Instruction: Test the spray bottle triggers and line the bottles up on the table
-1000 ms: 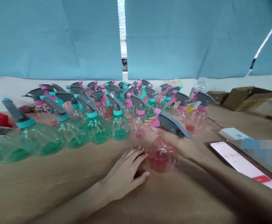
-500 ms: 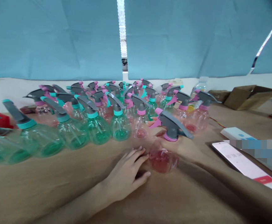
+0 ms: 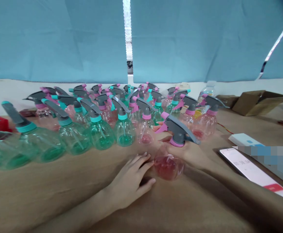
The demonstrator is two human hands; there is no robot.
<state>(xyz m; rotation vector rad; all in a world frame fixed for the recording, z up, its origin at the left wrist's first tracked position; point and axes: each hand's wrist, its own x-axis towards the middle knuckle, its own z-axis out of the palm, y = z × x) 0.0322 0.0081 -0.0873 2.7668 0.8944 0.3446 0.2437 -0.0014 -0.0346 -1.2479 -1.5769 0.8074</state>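
A pink transparent spray bottle [image 3: 169,166] with a grey and pink trigger head stands in front of me, red-tinted low down. My left hand [image 3: 131,176] lies palm down on the brown surface, fingers spread, with the index fingertip at the bottle's lower left side. My right hand [image 3: 180,151] reaches round behind the bottle near its neck. A few of its fingertips show left of the neck, below the pink trigger; the bottle hides the rest. The hand appears to hold the bottle there.
Several green spray bottles [image 3: 102,134] and pink ones [image 3: 145,131] stand in rows behind and to the left. On the right lie a lit phone [image 3: 249,168] and a white box [image 3: 244,139]. Farther back are an open cardboard box [image 3: 255,103] and a clear bottle [image 3: 208,89].
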